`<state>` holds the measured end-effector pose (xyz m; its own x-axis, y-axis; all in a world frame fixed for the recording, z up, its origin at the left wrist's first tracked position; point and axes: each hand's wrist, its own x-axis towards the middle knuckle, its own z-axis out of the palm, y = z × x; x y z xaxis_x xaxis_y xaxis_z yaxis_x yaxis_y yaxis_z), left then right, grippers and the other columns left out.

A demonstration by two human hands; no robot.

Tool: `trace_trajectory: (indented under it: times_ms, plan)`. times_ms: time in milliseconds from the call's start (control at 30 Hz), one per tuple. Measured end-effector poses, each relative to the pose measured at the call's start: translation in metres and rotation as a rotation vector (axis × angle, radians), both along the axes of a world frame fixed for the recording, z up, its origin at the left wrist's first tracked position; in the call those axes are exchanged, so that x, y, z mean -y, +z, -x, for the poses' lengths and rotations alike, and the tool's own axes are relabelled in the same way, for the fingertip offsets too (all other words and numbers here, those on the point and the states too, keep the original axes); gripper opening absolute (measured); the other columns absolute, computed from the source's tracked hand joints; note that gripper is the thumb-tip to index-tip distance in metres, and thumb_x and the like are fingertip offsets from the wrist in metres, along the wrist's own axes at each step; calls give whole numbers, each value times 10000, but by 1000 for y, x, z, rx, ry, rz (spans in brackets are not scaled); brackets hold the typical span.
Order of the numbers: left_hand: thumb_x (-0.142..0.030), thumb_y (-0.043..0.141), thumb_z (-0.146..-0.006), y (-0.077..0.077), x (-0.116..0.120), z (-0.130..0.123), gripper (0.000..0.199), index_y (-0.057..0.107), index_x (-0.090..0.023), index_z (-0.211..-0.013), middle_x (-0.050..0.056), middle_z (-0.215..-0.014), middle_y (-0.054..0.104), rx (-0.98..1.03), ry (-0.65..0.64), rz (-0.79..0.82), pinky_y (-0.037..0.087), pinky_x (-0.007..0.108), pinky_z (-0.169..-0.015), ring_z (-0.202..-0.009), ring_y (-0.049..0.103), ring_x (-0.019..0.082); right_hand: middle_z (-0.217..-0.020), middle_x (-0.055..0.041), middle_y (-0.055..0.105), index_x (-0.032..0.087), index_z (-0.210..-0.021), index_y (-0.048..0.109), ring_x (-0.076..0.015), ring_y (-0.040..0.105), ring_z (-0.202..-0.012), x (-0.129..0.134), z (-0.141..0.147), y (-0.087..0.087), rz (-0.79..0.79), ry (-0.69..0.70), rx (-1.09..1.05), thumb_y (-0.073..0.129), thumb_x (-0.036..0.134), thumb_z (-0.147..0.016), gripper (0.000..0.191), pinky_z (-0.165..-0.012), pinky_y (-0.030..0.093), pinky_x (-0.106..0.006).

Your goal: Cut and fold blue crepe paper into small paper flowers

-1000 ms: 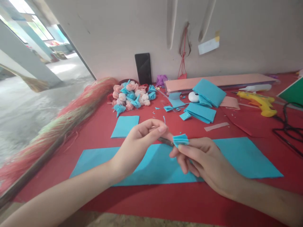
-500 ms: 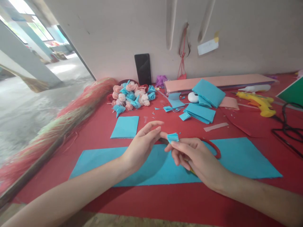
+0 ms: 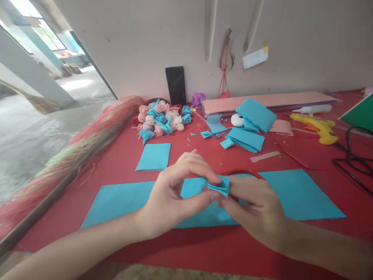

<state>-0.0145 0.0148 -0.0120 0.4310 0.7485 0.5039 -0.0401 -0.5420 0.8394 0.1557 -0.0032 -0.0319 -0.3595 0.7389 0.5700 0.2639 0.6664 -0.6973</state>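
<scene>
Between both hands is a small folded blue paper piece [image 3: 220, 185]. My right hand [image 3: 256, 206] pinches its right side between thumb and fingers. From the left, my left hand [image 3: 177, 190] closes its thumb and forefinger on the same piece. Beneath the hands lies a long blue paper strip [image 3: 122, 198] on the red table. A red scissor handle [image 3: 247, 171] shows in part behind my right hand; the rest is hidden. A square blue sheet [image 3: 154, 156] lies behind the strip on the left.
Paper roses [image 3: 160, 118] are heaped at the back beside an upright black phone [image 3: 176, 84]. Folded blue papers [image 3: 246, 139], a yellow glue gun [image 3: 317, 126] and its black cable lie right. A fringed pink bundle [image 3: 99, 128] and pole run along the left.
My left hand has moved right and now grips the folded piece, which was in my right hand alone. The piece has come lower and nearer, and my right hand has moved slightly right.
</scene>
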Motion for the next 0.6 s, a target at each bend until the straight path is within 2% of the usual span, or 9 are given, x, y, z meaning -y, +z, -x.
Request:
trace_trajectory:
  times_ms: [100, 233, 367, 600]
  plan:
    - [-129, 666, -760, 9, 2, 0, 91, 631, -198, -806, 1, -746, 635, -55, 12, -73, 409, 348, -867, -739, 534, 133, -553, 68, 349, 169, -603, 348, -53, 339, -508, 0, -2, 0, -190, -12, 33, 496, 124, -874, 312, -488, 280, -199]
    - [-130, 678, -744, 18, 3, 1, 87, 639, -198, -781, 2, -709, 620, -117, 7, -124, 409, 341, -831, -703, 529, 136, -593, 54, 436, 173, -685, 435, -64, 399, -552, 0, -5, 5, -296, 41, 80, 420, 180, -940, 256, -512, 317, -193]
    - [-115, 676, -732, 20, 4, 4, 124, 645, -222, -786, 13, -780, 608, -165, -36, -8, 404, 342, -861, -768, 536, 154, -606, 21, 502, 174, -718, 486, -91, 448, -566, 2, -9, 12, -317, 57, 194, 391, 193, -948, 250, -512, 341, -215]
    - [-159, 659, -773, 22, 10, 2, 64, 655, -220, -791, 28, -978, 680, -40, -146, 245, 417, 364, -924, -972, 586, 195, -622, 20, 553, 200, -788, 478, -107, 532, -598, 4, -11, 15, -273, 84, 209, 363, 192, -955, 203, -565, 398, -229]
